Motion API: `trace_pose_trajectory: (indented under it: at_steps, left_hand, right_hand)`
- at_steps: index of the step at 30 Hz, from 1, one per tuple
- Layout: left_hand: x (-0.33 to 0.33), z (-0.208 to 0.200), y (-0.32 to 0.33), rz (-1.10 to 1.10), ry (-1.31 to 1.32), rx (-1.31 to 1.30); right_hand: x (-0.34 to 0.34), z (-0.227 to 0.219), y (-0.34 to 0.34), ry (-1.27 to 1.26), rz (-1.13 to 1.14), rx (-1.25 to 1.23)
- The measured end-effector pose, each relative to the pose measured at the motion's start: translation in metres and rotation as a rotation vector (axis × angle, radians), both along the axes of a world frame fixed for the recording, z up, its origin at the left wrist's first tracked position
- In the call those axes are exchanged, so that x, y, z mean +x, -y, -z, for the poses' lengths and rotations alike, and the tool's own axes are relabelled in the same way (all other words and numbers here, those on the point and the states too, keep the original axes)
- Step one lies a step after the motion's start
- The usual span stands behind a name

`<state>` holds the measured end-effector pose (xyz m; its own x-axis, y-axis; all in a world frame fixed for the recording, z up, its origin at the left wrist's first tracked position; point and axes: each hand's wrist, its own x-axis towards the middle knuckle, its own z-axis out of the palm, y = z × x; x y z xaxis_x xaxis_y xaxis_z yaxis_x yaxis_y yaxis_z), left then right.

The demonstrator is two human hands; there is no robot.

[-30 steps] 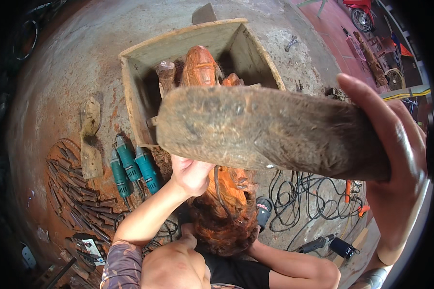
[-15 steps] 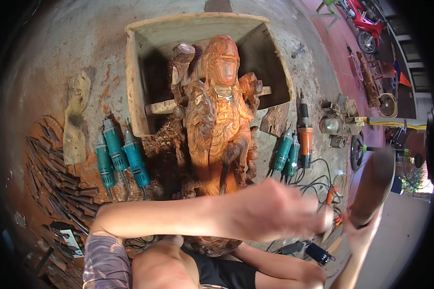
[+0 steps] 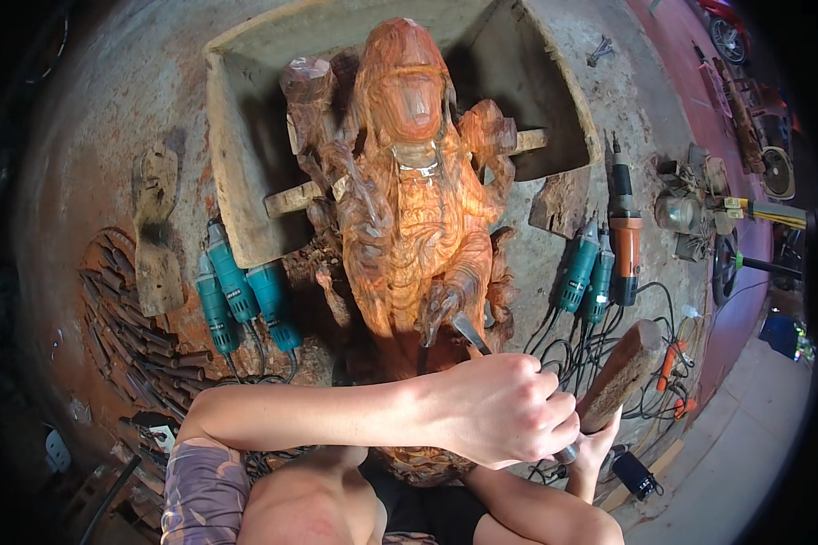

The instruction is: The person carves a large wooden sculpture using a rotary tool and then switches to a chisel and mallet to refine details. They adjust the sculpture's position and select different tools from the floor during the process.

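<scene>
A reddish carved wooden statue [image 3: 418,195] lies in front of me, its upper part resting over a worn open box [image 3: 230,177]. My left hand [image 3: 500,409] is closed around a chisel [image 3: 470,334], with the arm crossing from the left. The chisel's metal blade reaches the carved arm and knee area on the statue, while its handle end pokes out below my fist. My right hand [image 3: 594,452] grips a wooden mallet [image 3: 622,374] just right of that handle end. Part of the right-hand fingers is hidden behind my left hand and the mallet.
Teal power grinders [image 3: 232,286] stand left of the statue. More teal tools [image 3: 580,272] and an orange one [image 3: 624,250] sit right, above tangled cords [image 3: 568,354]. Many chisels [image 3: 141,331] fan out at far left. A wooden bar [image 3: 293,199] spans the box.
The mallet has swung left and down toward the chisel's handle end. My left hand is steadier, and the chisel blade now shows against the statue. The view has moved closer to the statue.
</scene>
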<state>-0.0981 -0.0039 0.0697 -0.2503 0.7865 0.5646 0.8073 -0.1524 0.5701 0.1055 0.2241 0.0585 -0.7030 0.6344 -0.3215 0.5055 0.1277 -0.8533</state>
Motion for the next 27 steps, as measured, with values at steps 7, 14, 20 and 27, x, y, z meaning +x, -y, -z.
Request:
trace_pose_trajectory:
  at_steps: [7,14,20,27]
  left_hand:
    - [-0.007,0.003,0.003,0.004,-0.046,0.0]
    - [0.016,-0.026,0.023,0.059,-0.241,0.094]
    - [0.021,-0.005,0.048,-0.005,-0.086,0.405]
    - [0.015,0.002,0.057,0.013,-0.045,0.508]
  right_hand:
    - [0.002,-0.003,-0.015,0.057,-0.075,0.15]
    - [0.031,-0.009,-0.022,0.067,-0.197,0.305]
    - [0.02,-0.064,-0.025,0.108,-0.505,0.639]
    - [-0.005,-0.155,-0.007,0.301,-0.773,1.011]
